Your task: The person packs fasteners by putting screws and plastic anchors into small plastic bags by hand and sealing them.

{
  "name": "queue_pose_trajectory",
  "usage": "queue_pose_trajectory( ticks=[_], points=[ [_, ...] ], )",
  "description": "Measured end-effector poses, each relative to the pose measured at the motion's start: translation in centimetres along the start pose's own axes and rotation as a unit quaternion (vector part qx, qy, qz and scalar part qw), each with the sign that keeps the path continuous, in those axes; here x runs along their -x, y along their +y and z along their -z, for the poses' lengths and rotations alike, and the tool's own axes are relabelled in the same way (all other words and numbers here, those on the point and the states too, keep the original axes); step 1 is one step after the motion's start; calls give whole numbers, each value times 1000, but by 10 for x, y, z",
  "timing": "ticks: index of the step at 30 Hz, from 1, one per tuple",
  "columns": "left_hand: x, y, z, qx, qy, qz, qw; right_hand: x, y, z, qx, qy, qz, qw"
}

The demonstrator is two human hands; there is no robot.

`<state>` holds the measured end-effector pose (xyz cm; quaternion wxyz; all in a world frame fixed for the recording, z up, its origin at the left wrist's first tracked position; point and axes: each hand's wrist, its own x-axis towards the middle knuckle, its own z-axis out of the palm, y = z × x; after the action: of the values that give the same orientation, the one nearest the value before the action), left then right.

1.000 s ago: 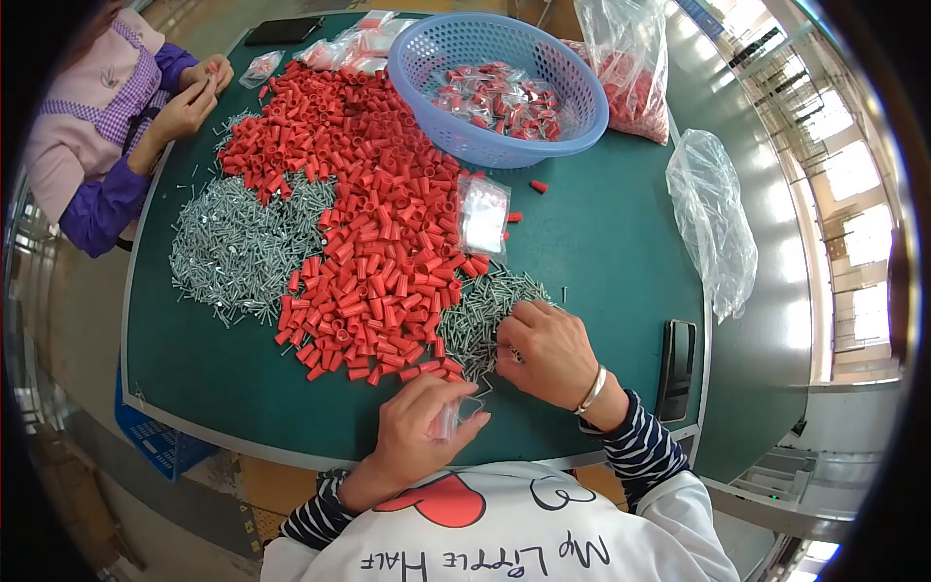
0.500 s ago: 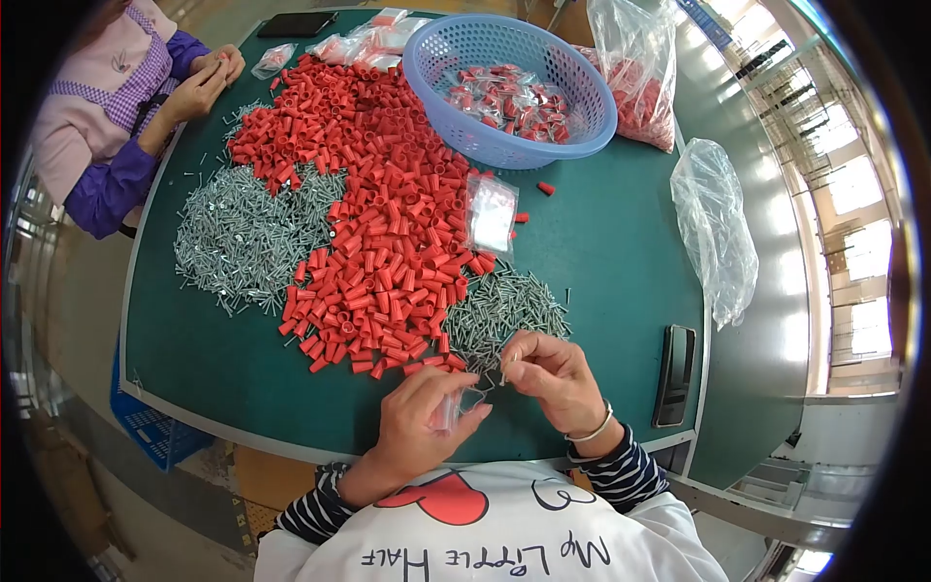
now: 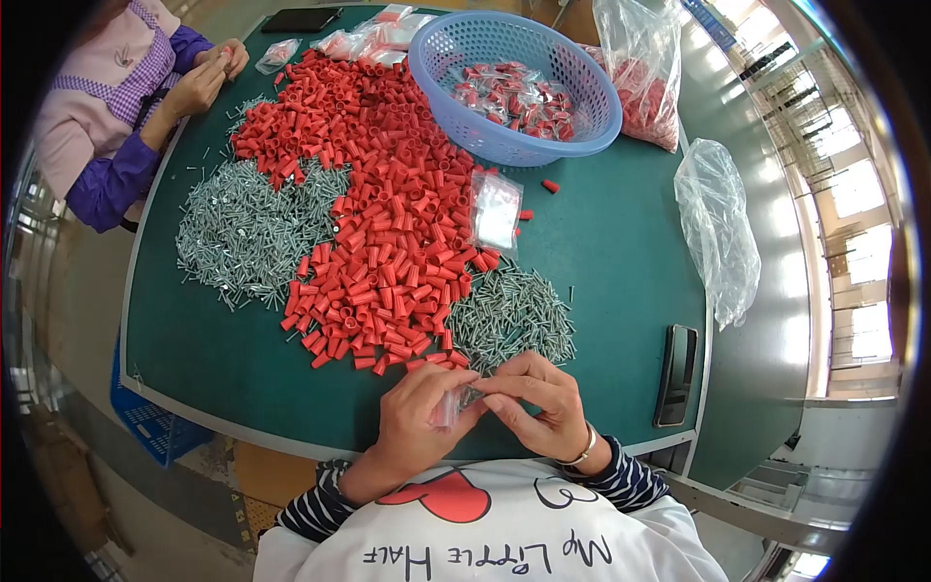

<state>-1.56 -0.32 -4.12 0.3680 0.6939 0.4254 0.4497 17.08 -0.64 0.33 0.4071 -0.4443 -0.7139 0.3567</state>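
My left hand (image 3: 419, 415) is closed on a small clear plastic bag (image 3: 448, 407) near the table's front edge. At the bag's mouth, the fingers of my right hand (image 3: 538, 403) are pinched together; what they hold, if anything, is hidden. Just beyond my hands is a small pile of screws (image 3: 512, 315). A large heap of red plastic caps (image 3: 388, 262) spreads to its left and back. Flat empty clear bags (image 3: 496, 211) lie at the right side of the heap.
A blue basket (image 3: 456, 121) holds filled bags. Behind it stands a big clear bag (image 3: 645, 97) of red pieces. A larger screw pile (image 3: 247, 233), a phone (image 3: 676, 375), a crumpled plastic bag (image 3: 716, 228) and another phone (image 3: 302, 19) lie around. A co-worker (image 3: 121, 107) sits at left.
My right hand has come away from the screw pile and moved left to the bag's mouth. My left hand has kept its grip on the small bag.
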Motion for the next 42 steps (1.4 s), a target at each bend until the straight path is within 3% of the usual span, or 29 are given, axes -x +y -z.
queue_pose_trajectory(
  ticks=[5, 6, 9, 20, 26, 29, 34, 42],
  points=[
    [1, 4, 4, -17, -14, 5, 1000, -18, 2, 3, 32, 32, -75, 996],
    [1, 5, 5, -18, -18, 3, 1000, -25, 6, 6, 56, 4, -75, 996],
    [1, 7, 6, -18, -27, -1, 999, -50, 23, -2, 171, 49, 4, 984],
    [-1, -1, 5, -4, 3, -4, 1000, -85, 44, -21, 319, -49, -1, 946],
    [-2, 0, 5, -17, 14, 10, 1000, -79, 40, -8, 159, 9, 39, 986],
    [-2, 3, 7, -22, 8, 36, 999, -66, 17, 8, 45, -13, 2, 999],
    [-3, 2, 3, -20, 19, 23, 999, -37, -8, 14, 6, -30, 22, 999],
    [0, -3, 0, -22, 13, 13, 1000, -19, -9, 13, 76, -116, 71, 988]
  ],
)
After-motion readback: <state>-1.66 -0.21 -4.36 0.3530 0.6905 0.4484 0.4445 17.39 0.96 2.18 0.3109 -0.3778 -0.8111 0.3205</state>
